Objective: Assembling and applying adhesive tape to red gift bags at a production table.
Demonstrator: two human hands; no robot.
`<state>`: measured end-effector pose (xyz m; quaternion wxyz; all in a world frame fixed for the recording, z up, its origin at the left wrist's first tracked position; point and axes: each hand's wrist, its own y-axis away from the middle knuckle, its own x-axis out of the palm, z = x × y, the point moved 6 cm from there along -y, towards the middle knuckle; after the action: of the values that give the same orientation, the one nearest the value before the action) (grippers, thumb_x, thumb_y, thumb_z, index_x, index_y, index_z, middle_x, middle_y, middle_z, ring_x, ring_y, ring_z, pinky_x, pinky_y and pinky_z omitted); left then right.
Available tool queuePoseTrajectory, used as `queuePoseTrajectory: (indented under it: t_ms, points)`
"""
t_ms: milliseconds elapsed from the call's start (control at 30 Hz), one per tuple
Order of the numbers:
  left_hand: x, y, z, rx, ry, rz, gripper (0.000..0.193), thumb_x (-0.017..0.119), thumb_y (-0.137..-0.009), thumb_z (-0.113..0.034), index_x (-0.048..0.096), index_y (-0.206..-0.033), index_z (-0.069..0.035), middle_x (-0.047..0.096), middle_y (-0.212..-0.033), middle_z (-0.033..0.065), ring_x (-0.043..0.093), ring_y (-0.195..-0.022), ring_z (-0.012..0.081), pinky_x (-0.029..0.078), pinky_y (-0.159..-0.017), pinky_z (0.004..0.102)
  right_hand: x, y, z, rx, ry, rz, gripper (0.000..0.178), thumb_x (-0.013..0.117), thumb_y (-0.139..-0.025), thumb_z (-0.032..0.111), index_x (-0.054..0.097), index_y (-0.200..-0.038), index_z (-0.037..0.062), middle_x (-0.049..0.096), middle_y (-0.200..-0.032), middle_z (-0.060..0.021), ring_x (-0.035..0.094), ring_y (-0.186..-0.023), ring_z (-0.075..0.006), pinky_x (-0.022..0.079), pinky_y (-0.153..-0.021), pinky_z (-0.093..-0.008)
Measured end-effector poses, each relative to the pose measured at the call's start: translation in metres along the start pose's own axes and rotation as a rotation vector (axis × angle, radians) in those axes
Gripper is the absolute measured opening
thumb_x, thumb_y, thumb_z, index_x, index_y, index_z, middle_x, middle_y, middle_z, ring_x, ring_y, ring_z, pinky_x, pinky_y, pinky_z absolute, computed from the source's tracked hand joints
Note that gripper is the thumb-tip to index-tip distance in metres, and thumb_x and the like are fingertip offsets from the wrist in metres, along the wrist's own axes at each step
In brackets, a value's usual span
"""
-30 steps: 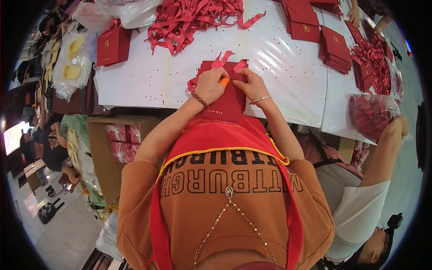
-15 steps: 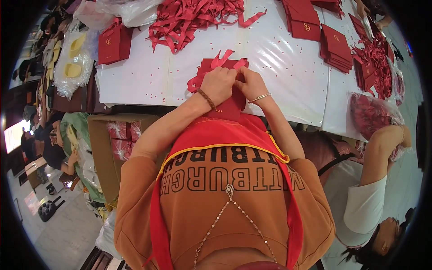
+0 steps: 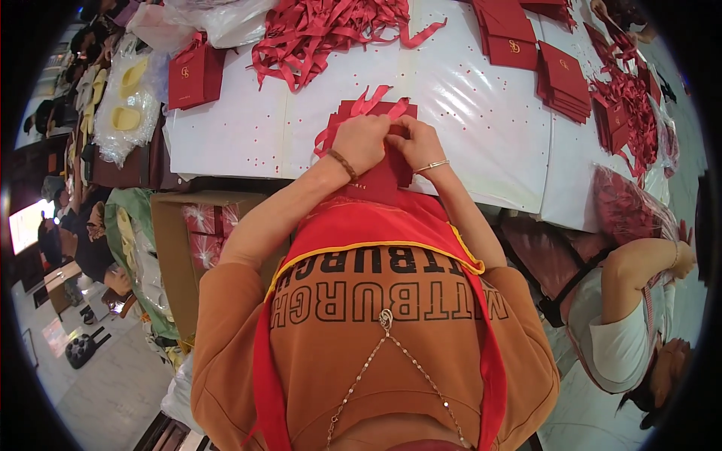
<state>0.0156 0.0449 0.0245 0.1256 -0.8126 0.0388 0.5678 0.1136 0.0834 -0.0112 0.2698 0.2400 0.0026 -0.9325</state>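
Observation:
A flat red paper gift bag (image 3: 382, 183) lies at the table's near edge against my apron, on top of more red bags. Its pinkish-red ribbon (image 3: 366, 101) loops out past my fingers at the far side. My left hand (image 3: 361, 144) is closed over the bag, fingertips pinched on the ribbon. Close beside it, my right hand (image 3: 418, 147) is bent in a pinch at the same spot, thumb and forefinger together. The fingers hide the exact point where ribbon and bag meet.
A heap of loose red ribbons (image 3: 323, 37) lies beyond my hands. Stacked red bags (image 3: 564, 79) sit at the right, another bag (image 3: 194, 75) at the left. A cardboard box (image 3: 169, 263) holds wrapped red packets. At the right, a co-worker's arm (image 3: 639, 263) is beside a plastic-wrapped red bundle (image 3: 628, 203).
My hands stay at the same place on the bag with only slight finger movement. The co-worker at the right has shifted lower and further right.

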Motion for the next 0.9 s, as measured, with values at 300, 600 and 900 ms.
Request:
queuePoseTrajectory:
  t_ms: [300,600,900]
  points:
    - [-0.005,0.008,0.018,-0.219,0.334,-0.096,0.005,0.055,-0.070,-0.004,0.055,-0.075,-0.003,0.057,-0.065,0.0143,0.057,-0.062,0.0303,0.045,-0.055,0.0376,0.003,-0.002,0.013,-0.061,0.124,0.060,0.026,0.065,-0.072,0.012,0.056,-0.094,0.0017,0.061,-0.077,-0.0140,0.059,-0.069,-0.0212,0.045,-0.063,-0.0306]
    - [-0.043,-0.008,0.024,-0.043,0.118,0.065,0.013,0.062,-0.072,-0.017,0.056,-0.075,-0.005,0.056,-0.068,0.0099,0.054,-0.071,0.0257,0.042,-0.063,0.0376,0.006,0.001,0.020,-0.089,-0.011,0.127,0.022,0.064,-0.071,0.008,0.057,-0.090,0.0008,0.059,-0.080,-0.0155,0.056,-0.072,-0.0300,0.045,-0.064,-0.0342]
    - [0.003,-0.028,0.063,-0.232,0.531,0.982,0.022,0.053,-0.076,-0.020,0.062,-0.079,0.000,0.052,-0.059,0.0012,0.045,-0.054,0.0102,0.038,-0.051,0.0239,0.007,0.005,0.042,-0.212,-0.005,0.139,0.020,0.062,-0.072,0.009,0.057,-0.089,0.0012,0.057,-0.080,-0.0154,0.056,-0.073,-0.0301,0.044,-0.065,-0.0344]
